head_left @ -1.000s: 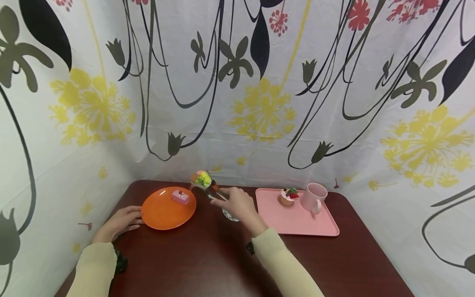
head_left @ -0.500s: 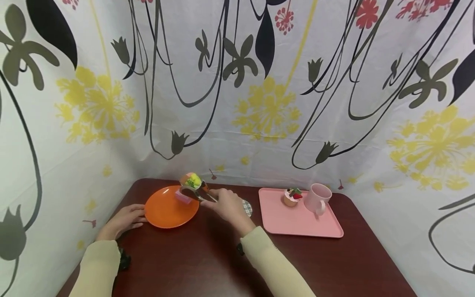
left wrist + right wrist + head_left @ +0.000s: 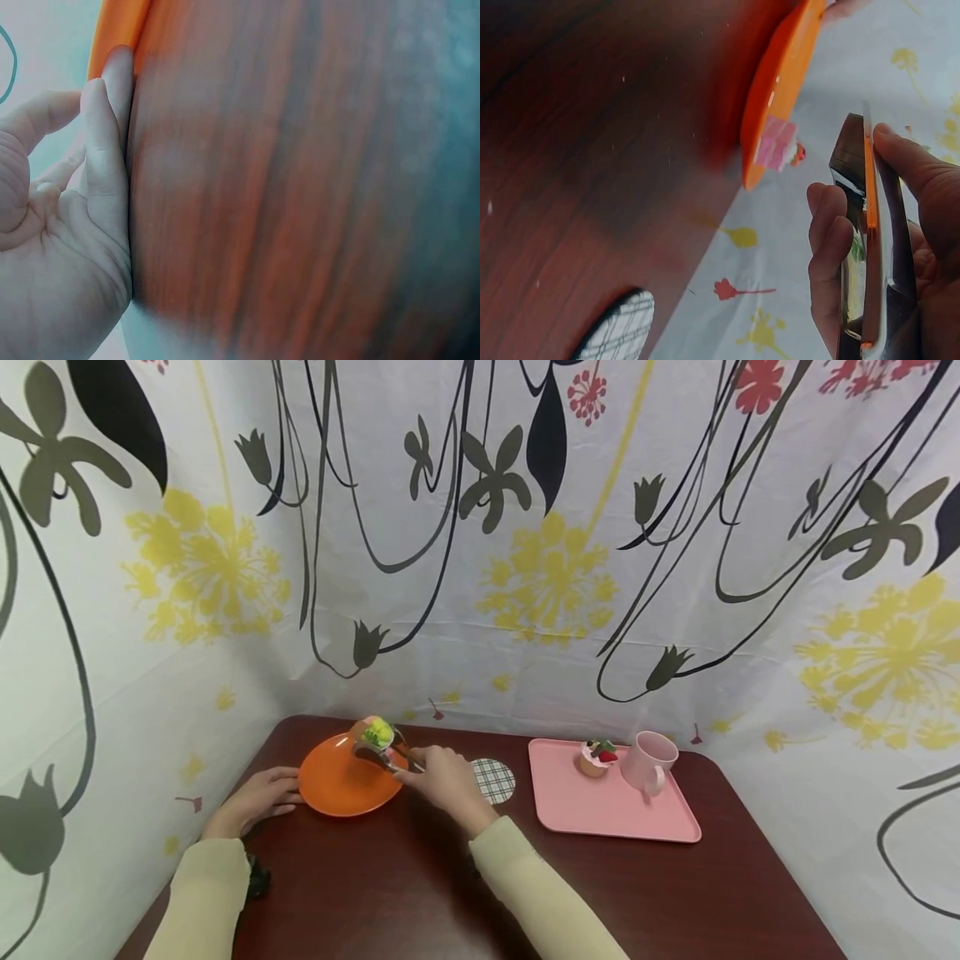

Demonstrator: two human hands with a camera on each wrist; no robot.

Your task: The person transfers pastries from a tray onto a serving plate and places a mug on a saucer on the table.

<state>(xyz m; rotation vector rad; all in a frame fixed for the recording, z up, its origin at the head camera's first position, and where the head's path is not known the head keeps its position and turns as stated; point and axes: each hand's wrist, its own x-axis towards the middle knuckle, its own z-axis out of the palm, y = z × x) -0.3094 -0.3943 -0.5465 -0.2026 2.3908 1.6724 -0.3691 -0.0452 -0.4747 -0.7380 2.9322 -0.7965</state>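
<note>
My right hand grips metal tongs, thumb on one side and curled fingers on the other. Between the far ends of the tongs, in the head view, is a small cake with a yellow and green topping. It hangs over the back right part of an orange plate. A pink layered cake slice with a red berry sits on that plate, largely hidden by the tongs in the head view. My left hand lies at the plate's left side, its extended fingertips touching the rim.
Right of the tongs lies a round plaid coaster. A pink tray farther right bears a cupcake with a strawberry and a pink mug. A patterned cloth hangs right behind the dark wooden table.
My right hand has carried the tongs and the small cake leftward and down over the orange plate, uncovering the coaster. My left hand stays at the rim; the head view has shifted slightly.
</note>
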